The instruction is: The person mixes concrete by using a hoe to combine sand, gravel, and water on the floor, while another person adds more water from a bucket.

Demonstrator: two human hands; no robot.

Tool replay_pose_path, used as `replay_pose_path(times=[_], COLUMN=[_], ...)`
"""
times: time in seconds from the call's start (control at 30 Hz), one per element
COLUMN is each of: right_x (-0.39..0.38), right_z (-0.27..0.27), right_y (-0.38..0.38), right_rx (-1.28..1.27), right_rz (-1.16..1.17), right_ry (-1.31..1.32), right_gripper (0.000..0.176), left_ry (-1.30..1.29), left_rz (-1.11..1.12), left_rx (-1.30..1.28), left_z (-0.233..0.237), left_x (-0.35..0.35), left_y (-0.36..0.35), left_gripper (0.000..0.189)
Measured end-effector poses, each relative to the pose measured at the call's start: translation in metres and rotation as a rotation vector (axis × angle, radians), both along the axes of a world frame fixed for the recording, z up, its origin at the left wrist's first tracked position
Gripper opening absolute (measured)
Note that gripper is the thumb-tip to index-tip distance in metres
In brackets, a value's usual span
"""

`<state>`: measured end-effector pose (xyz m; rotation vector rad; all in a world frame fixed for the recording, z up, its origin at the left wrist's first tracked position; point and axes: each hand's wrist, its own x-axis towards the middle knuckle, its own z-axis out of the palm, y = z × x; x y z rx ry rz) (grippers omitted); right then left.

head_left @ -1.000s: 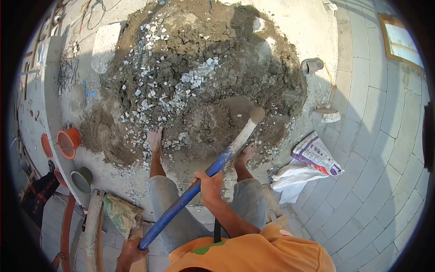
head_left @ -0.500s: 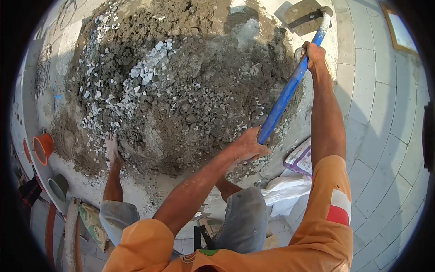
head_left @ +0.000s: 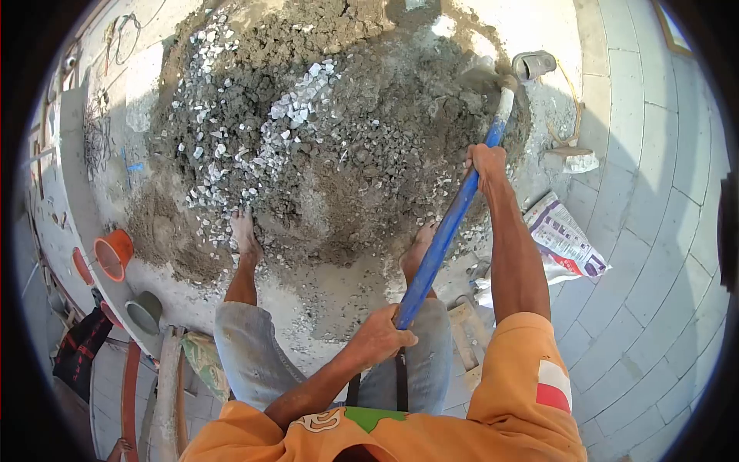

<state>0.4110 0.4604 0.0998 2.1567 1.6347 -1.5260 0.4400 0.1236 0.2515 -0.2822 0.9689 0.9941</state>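
My left hand [head_left: 381, 335] is closed around the lower end of a hoe's blue handle [head_left: 444, 240], in front of my thigh. Farther up, near the whitish end of the shaft, my right hand [head_left: 489, 163] grips the same handle. The hoe's blade [head_left: 481, 77] is at the right side of a heap of grey, wet-looking mix [head_left: 354, 192], partly hidden in it and blurred. White crushed stones [head_left: 296, 100] lie across the heap's upper left. Both my bare feet stand at its near edge.
An orange bucket [head_left: 114, 254] and a grey bucket [head_left: 144, 312] lie at left. Right of the heap are a printed sack [head_left: 566, 235], a metal can [head_left: 533, 65] and a block [head_left: 571, 160]. Another person's hand [head_left: 121, 448] shows at lower left.
The hoe's blade has come down from above the pale floor at upper right onto the heap's right side. Both hands have moved toward my body and left with the handle. The view has shifted.
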Motion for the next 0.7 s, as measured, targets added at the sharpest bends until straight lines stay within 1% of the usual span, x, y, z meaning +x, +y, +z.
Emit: replay_pose_path(times=[0.07,0.1,0.17,0.23,0.3,0.33,0.37,0.43,0.47,0.53,0.57,0.63,0.7], right_x=[0.013,0.015,-0.001,-0.017,-0.027,-0.024,-0.026,-0.029,-0.023,-0.010,-0.003,0.012,0.033], right_z=[0.012,0.021,0.064,0.101,0.128,0.131,0.141,0.152,0.152,0.150,0.149,0.147,0.137], right_y=[-0.048,-0.078,-0.137,-0.196,-0.258,-0.290,-0.319,-0.367,-0.370,-0.375,-0.364,-0.300,-0.219], right_rx=[-0.069,-0.101,-0.075,-0.053,-0.066,-0.095,-0.117,-0.224,-0.232,-0.302,-0.316,-0.176,-0.094], right_rz=[-0.096,-0.149,-0.161,-0.226,-0.299,-0.326,-0.335,-0.465,-0.457,-0.521,-0.519,-0.516,-0.469], right_ry=[0.061,0.112,0.125,0.148,0.232,0.286,0.288,0.383,0.383,0.414,0.398,0.451,0.523], right_gripper=[0.007,0.007,0.009,0.011,0.012,0.013,0.020,0.024,0.024,0.022,0.022,0.021,0.036], left_ry=[0.196,0.210,0.326,0.350,0.405,0.493,0.590,0.620,0.619,0.883,0.865,0.857,0.836], left_rz=[-0.164,-0.176,-0.323,-0.527,-0.649,-0.689,-0.718,-0.821,-0.813,-0.784,-0.785,-0.736,-0.648], left_rx=[0.001,0.010,-0.031,-0.095,-0.122,-0.112,-0.103,-0.209,-0.218,-0.103,-0.115,0.036,0.159], left_z=[0.026,0.039,0.071,0.099,0.121,0.138,0.150,0.154,0.149,0.140,0.133,0.093,0.035], left_x=[-0.016,-0.031,-0.062,-0.083,-0.101,-0.112,-0.123,-0.137,-0.139,-0.133,-0.126,-0.115,-0.089], left_y=[-0.051,-0.077,-0.129,-0.188,-0.256,-0.281,-0.301,-0.345,-0.355,-0.367,-0.356,-0.305,-0.239], left_gripper=[0.025,0.025,0.026,0.036,0.035,0.034,0.032,0.030,0.030,0.028,0.028,0.026,0.025])
